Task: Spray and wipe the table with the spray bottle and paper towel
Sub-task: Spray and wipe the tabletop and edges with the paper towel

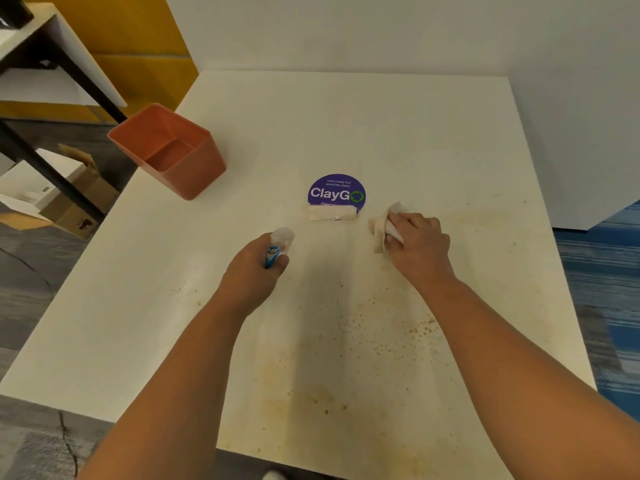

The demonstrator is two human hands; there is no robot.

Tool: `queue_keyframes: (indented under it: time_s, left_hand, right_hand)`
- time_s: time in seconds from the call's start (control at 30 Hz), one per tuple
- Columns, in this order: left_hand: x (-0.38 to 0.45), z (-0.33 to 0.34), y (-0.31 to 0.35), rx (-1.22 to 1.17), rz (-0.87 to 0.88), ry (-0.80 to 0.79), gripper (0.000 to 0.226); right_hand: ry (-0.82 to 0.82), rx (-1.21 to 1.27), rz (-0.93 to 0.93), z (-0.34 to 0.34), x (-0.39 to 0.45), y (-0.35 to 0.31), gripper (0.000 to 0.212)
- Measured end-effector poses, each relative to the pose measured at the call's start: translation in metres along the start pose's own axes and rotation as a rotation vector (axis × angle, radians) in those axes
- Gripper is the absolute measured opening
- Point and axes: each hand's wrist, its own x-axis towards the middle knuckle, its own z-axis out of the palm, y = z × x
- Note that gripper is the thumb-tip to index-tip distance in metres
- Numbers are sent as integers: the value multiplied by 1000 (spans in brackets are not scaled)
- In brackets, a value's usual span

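my left hand (254,271) is wrapped around the spray bottle (277,247), fingers curled round its neck, so only the pale nozzle head and a blue bit of trigger show above my grip. i hold it just above the worktop (398,126), a little short of the purple round sticker (336,192) that reads "claygo". a strip of pale tape (332,213) covers the sticker's lower edge.

my right hand (420,242) lies palm down on the crumpled paper towel (381,226), fingers bent over it and pinning it to the worktop just right of the sticker; the towel bunches out on the left of my knuckles.

brownish specks and smears (391,327) dot the cream surface between my forearms and towards the near edge. an orange-brown bin (173,154) stands at the far left corner of the worktop, well apart from both hands. cardboard boxes (69,199) sit on the floor beyond it.
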Motion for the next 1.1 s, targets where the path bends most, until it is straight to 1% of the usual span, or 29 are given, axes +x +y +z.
queue_keyframes:
  time_s: [0.03,0.07,0.13,0.2,0.27,0.33,0.37,0.4,0.43,0.47,0.5,0.57,0.6,0.7,0.8,0.83,0.87,0.93,0.97,1.0,1.07,1.1]
  left_hand:
    - [-4,-4,-3,-25,0,13,42]
    - [-8,-8,-6,-45,4,31,40]
    - [-15,-17,-14,-64,4,65,37]
    - [-20,-24,-23,-76,-9,78,37]
    - [-23,-30,-32,-88,-27,76,38]
    - [-24,-35,-40,-94,-34,70,40]
    - [-25,-37,-43,-98,-36,73,40]
    - [-27,-40,-46,-103,-36,79,40]
    - [-28,-42,-48,-104,-37,86,40]
    - [-30,-44,-51,-103,-39,94,40]
    - [-32,-46,-53,-102,-43,101,39]
    - [-36,-49,-58,-106,-51,113,38]
    - [-38,-50,-62,-109,-52,116,37]
    - [-41,-53,-70,-121,-62,115,35]
    - [-43,-56,-75,-115,-71,113,34]
    - [-44,-57,-76,-111,-68,111,34]
    - [-44,-58,-77,-114,-65,108,35]
    - [-45,-60,-78,-121,-68,106,36]
    - [-46,-61,-79,-118,-70,107,36]
    - [-47,-61,-80,-116,-70,109,36]
    - [-50,-63,-81,-118,-72,113,37]
    - [-50,-64,-82,-122,-71,116,37]
  right_hand:
    - [-72,-81,39,5,1,-3,42]
    - [-116,-140,39,9,0,-8,43]
    - [-116,-155,-48,18,-7,-23,45]
    - [-117,-94,-182,28,-26,-44,52]
    - [-181,11,-342,38,-48,-65,57]
    - [-286,149,-475,41,-58,-78,54]
    - [-295,213,-501,41,-54,-79,49]
    - [-258,248,-490,41,-46,-78,47]
    - [-186,257,-442,40,-34,-76,45]
    - [-113,234,-373,38,-22,-74,45]
    - [-75,177,-302,38,-9,-71,44]
    - [-114,22,-208,39,6,-74,46]
    - [-139,-11,-203,42,7,-80,47]
    - [-199,42,-320,46,-13,-98,41]
    - [-336,198,-495,50,-44,-102,35]
    - [-353,259,-521,50,-48,-102,29]
    - [-326,315,-518,49,-45,-101,24]
    - [-166,355,-431,46,-27,-100,29]
    - [-104,324,-359,46,-16,-99,32]
    - [-91,250,-289,46,-5,-99,35]
    - [-183,13,-219,54,12,-102,41]
    - [-224,-70,-236,56,15,-107,43]
